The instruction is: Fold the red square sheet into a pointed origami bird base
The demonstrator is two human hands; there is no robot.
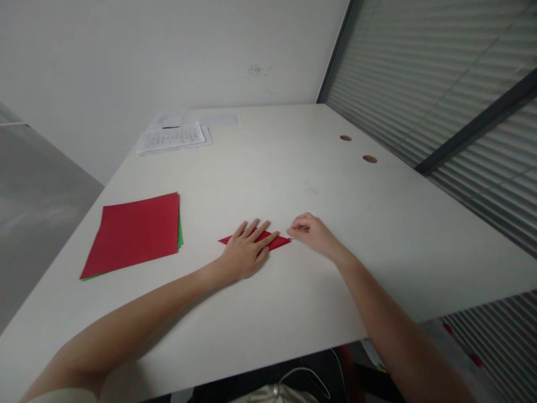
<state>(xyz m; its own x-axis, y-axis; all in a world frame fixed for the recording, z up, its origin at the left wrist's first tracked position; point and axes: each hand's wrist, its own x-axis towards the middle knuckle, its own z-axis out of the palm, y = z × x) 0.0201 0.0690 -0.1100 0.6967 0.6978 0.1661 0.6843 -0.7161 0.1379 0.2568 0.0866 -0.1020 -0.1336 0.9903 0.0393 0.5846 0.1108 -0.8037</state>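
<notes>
A small folded red paper (pixel 278 242) lies flat on the white table (pixel 293 184), near its middle. My left hand (pixel 246 252) rests on top of it, fingers stretched out flat and pressing it down, hiding most of the sheet. My right hand (pixel 312 232) sits just to the right, fingers curled together at the paper's right tip; whether they pinch the corner or only touch it is unclear.
A stack of red square paper (pixel 134 232) with a green sheet (pixel 180 232) showing under its edge lies to the left. Printed white sheets (pixel 174 137) lie at the far left corner. Two round cable holes (pixel 369 159) sit near the window blinds on the right.
</notes>
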